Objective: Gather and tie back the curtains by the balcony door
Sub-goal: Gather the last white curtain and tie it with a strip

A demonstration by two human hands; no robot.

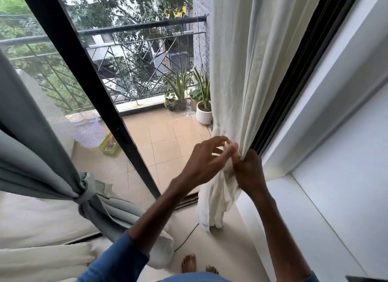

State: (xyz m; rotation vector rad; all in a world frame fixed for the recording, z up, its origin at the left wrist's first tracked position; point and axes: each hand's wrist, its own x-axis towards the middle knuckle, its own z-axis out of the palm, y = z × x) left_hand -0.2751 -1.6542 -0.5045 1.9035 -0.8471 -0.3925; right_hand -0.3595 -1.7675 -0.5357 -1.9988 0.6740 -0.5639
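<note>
Right hand [248, 172] grips white curtain [233, 71], bunched against black door frame [291, 88]. Left hand [205, 158]: fingers spread, tips touching the fabric. Grey curtain [37, 151] knotted (left side). Ribbed white pot [203, 115] holds snake plant [206, 88], just beside the white curtain's edge; door open onto tiled balcony floor [168, 138].

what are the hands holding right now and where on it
The right hand grips the white curtain at its gathered waist. The left hand has fingertips at that bunch; whether it pinches is unclear.

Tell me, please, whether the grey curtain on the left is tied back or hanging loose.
Tied back. A knotted grey band cinches the grey curtain into a tight bunch, with its folds flaring out below.
</note>
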